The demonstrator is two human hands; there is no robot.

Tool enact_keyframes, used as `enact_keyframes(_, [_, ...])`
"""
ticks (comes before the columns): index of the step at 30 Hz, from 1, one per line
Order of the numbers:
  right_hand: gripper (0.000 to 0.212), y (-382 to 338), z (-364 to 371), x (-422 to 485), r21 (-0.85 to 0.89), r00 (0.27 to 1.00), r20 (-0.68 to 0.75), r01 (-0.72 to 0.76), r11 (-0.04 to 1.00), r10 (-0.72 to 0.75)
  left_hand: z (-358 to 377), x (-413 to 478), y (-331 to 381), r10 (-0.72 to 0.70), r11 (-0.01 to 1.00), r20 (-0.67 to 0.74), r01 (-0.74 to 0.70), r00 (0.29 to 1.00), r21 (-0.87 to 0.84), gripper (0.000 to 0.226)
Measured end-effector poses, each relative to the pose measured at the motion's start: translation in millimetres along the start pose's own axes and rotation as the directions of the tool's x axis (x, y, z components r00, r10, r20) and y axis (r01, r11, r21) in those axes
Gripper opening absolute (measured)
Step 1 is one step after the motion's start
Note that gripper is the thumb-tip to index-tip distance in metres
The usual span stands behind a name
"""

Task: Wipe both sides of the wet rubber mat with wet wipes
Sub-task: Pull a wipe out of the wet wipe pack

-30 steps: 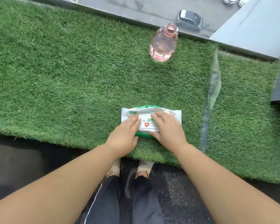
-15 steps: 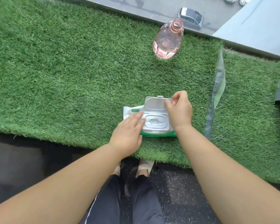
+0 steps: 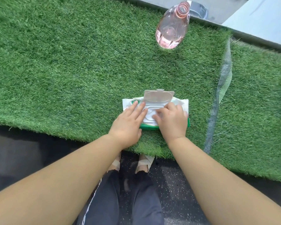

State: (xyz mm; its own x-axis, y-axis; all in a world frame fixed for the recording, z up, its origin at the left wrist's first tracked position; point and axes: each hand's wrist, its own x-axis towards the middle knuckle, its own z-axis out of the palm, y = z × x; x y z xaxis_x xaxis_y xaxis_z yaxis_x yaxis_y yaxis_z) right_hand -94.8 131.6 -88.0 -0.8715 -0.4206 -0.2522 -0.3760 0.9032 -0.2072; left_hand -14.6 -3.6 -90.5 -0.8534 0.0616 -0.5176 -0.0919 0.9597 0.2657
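Lying near the 6 o'clock edge of the artificial turf, the green-and-white wet wipes pack has its white flip lid swung open toward 12 o'clock; its printing is covered or too small to read. The left hand presses the pack's 9 o'clock end, grip spread flat, while the right hand curls its fingers onto the dispensing opening, and whether that grip pinches a wipe cannot be told. A clear pink bottle sits at 1 o'clock, well apart.
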Motion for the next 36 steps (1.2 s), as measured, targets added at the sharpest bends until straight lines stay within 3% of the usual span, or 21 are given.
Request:
enact_keyframes(6, [0.023, 2, -2, 22, -0.119, 0.967, 0.187, 0.196, 0.973, -0.172, 2, 1, 1, 0.001, 1.0, -0.003, -0.001, 1.0, 0.025, 0.075])
enact_keyframes(11, [0.021, 1, -2, 26, -0.095, 0.942, 0.281, 0.219, 0.971, -0.185, 1, 0, 0, 0.008, 1.0, -0.001, -0.008, 1.0, -0.011, 0.074])
enact_keyframes(22, [0.011, 15, -12, 18, 0.251, 0.949, 0.233, 0.153, 0.956, -0.213, 5, -3, -4, 0.064, 0.998, 0.007, -0.064, 0.998, -0.003, 0.075])
enact_keyframes(27, [0.017, 11, -9, 20, 0.177, 0.926, 0.273, 0.219, 0.96, -0.261, 7, -3, -3, 0.044, 0.999, 0.015, -0.044, 0.999, 0.007, 0.076])
enact_keyframes(30, [0.01, 10, -14, 24, 0.389, 0.942, 0.304, 0.013, 0.921, -0.141, 8, -5, -5, 0.042, 0.999, -0.01, -0.042, 0.999, -0.004, 0.081])
enact_keyframes(33, [0.006, 17, -21, 19, 0.637, 0.919, 0.393, -0.259, 0.727, -0.017, 7, -5, -7, 0.056, 0.998, -0.044, -0.057, 0.997, -0.014, 0.081])
enact_keyframes(34, [0.006, 19, -21, 17, 0.646, 0.913, 0.408, -0.287, 0.707, -0.002, 7, -5, -8, 0.064, 0.998, -0.041, -0.064, 0.997, -0.011, 0.081])
enact_keyframes(36, [0.006, 21, -21, 14, 0.602, 0.922, 0.385, -0.221, 0.767, -0.036, 9, -4, -8, 0.078, 0.997, -0.029, -0.078, 0.997, 0.007, 0.079])
